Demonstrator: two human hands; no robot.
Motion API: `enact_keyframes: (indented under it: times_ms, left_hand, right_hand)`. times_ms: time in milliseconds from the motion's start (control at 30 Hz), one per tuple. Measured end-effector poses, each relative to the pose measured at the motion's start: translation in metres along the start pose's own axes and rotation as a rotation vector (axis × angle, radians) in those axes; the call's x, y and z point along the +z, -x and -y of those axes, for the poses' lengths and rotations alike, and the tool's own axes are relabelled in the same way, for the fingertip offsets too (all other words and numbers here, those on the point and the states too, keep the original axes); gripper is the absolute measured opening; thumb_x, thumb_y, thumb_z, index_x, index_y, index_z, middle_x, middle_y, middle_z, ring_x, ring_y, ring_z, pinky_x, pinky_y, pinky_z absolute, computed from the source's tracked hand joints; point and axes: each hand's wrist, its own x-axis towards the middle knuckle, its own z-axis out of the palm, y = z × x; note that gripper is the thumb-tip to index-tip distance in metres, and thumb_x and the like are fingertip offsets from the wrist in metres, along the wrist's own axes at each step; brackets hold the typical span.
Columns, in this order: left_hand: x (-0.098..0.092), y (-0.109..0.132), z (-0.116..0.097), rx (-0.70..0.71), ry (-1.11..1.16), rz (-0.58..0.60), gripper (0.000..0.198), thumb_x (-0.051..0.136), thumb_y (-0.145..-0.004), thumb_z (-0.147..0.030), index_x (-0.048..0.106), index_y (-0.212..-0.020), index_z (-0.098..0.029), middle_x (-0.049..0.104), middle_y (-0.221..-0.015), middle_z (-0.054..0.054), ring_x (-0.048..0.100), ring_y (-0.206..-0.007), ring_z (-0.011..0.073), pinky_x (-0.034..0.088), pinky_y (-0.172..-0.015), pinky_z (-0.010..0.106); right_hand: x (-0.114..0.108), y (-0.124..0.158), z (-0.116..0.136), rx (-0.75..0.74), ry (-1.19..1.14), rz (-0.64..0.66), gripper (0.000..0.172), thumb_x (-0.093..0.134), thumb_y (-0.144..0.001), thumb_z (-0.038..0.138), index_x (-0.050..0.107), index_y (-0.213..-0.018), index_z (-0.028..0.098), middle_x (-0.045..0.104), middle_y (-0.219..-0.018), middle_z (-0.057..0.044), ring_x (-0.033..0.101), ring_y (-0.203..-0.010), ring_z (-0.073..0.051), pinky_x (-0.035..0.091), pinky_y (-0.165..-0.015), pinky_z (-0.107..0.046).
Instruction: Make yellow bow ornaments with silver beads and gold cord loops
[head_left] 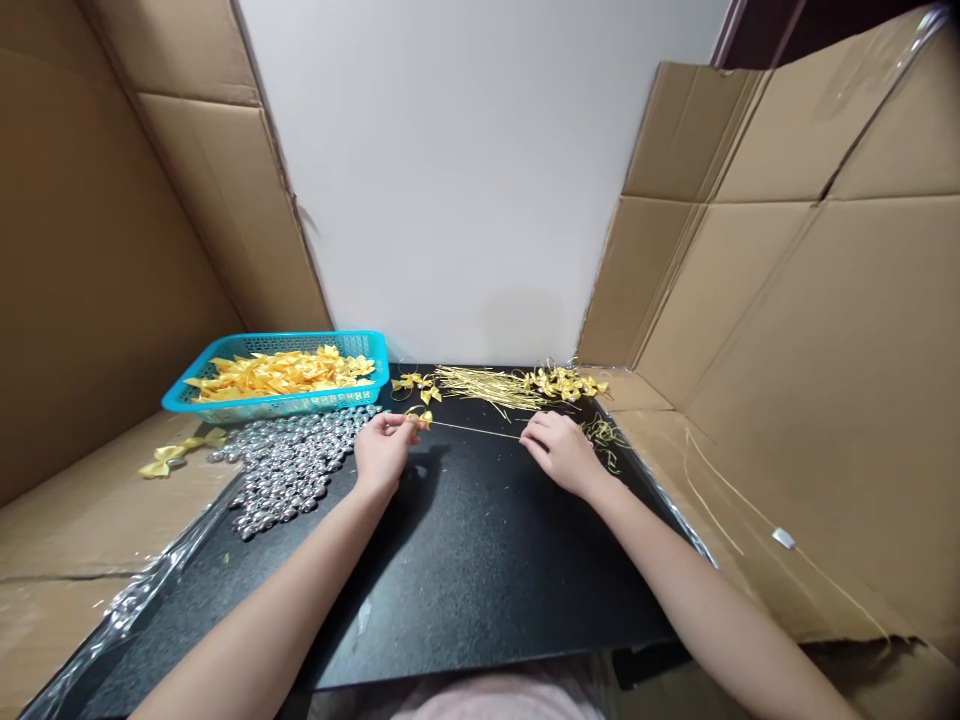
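Observation:
Between my two hands a thin gold cord (476, 430) is stretched nearly straight, just above the black table. My left hand (386, 447) pinches its left end together with a small yellow ribbon bow (421, 419); the fingers partly hide how they join. My right hand (559, 450) is closed on the cord's other end. Silver beads (292, 470) lie spread beside my left hand. Beyond my hands is a pile of cut gold cords (487, 387), with finished-looking bows on cord loops (566, 382) at its right.
A turquoise basket (274, 408) of yellow ribbon bows stands at the back left. Loose bows (166, 460) lie on cardboard at left. Tangled gold cord (602, 432) sits near the right table edge. Cardboard walls (817, 330) flank the black table (465, 560). A cord with a white tag (783, 538) hangs at right.

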Motion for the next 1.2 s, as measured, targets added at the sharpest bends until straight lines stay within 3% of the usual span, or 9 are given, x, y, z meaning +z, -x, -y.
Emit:
enact_keyframes:
  times_ms: [233,433,700,867,1000,1100,1200]
  left_hand:
    - [-0.003,-0.003,-0.005,-0.009,0.053,-0.064,0.023,0.067,-0.057,-0.034,0.054,-0.068,-0.018,0.073,-0.072,0.007,0.062,-0.057,0.0155,0.037,-0.045,0.021]
    - [-0.001,-0.002,-0.003,-0.058,0.066,-0.031,0.024,0.067,-0.055,-0.033,0.055,-0.068,-0.017,0.073,-0.072,0.008,0.061,-0.055,0.0156,0.031,-0.041,0.019]
    - [0.0,0.001,-0.003,-0.042,0.074,0.036,0.026,0.069,-0.055,-0.033,0.054,-0.067,-0.017,0.071,-0.068,0.006,0.058,-0.052,0.0136,0.032,-0.042,0.018]
    - [0.004,0.009,-0.003,0.002,0.069,0.135,0.031,0.073,-0.055,-0.038,0.055,-0.067,-0.017,0.072,-0.067,0.005,0.056,-0.051,0.0121,0.034,-0.043,0.019]
    - [0.009,0.02,-0.002,0.002,0.046,0.27,0.033,0.075,-0.058,-0.042,0.057,-0.067,-0.016,0.072,-0.066,0.005,0.054,-0.047,0.0104,0.033,-0.043,0.019]
    - [0.012,0.028,-0.001,-0.004,0.029,0.367,0.032,0.075,-0.06,-0.042,0.057,-0.068,-0.016,0.072,-0.063,0.004,0.051,-0.044,0.0092,0.032,-0.042,0.019]
    - [0.015,0.036,0.001,-0.011,0.014,0.436,0.03,0.073,-0.062,-0.041,0.056,-0.068,-0.017,0.071,-0.063,0.003,0.05,-0.044,0.0085,0.032,-0.042,0.018]
  right_hand:
    - [-0.003,-0.003,-0.015,0.081,-0.114,-0.059,0.014,0.056,-0.086,0.021,0.062,-0.074,0.02,0.065,-0.095,-0.008,0.052,-0.096,-0.024,0.036,-0.091,-0.045]
    - [0.0,-0.006,-0.016,0.187,-0.421,-0.036,0.018,0.055,-0.084,0.032,0.062,-0.076,0.018,0.068,-0.074,-0.004,0.064,-0.073,-0.018,0.05,-0.074,-0.034]
    - [-0.015,-0.006,-0.018,0.226,-0.697,-0.082,0.023,0.07,-0.073,0.041,0.066,-0.074,0.018,0.065,-0.071,-0.002,0.06,-0.067,-0.015,0.049,-0.067,-0.03]
    - [-0.019,-0.003,-0.002,0.109,-0.809,-0.004,0.022,0.077,-0.068,0.04,0.069,-0.066,0.019,0.063,-0.074,-0.002,0.058,-0.071,-0.015,0.048,-0.071,-0.032]
    - [-0.01,-0.001,0.014,-0.019,-0.768,0.114,0.009,0.076,-0.072,0.03,0.074,-0.072,0.02,0.064,-0.084,-0.004,0.06,-0.08,-0.016,0.047,-0.079,-0.033]
    - [-0.001,0.002,0.024,-0.025,-0.67,0.174,0.004,0.072,-0.076,0.021,0.075,-0.078,0.02,0.062,-0.08,-0.002,0.059,-0.078,-0.015,0.046,-0.079,-0.032]
    - [0.008,0.003,0.029,-0.003,-0.592,0.18,0.01,0.068,-0.079,0.014,0.075,-0.08,0.02,0.061,-0.08,-0.002,0.059,-0.079,-0.015,0.046,-0.079,-0.031]
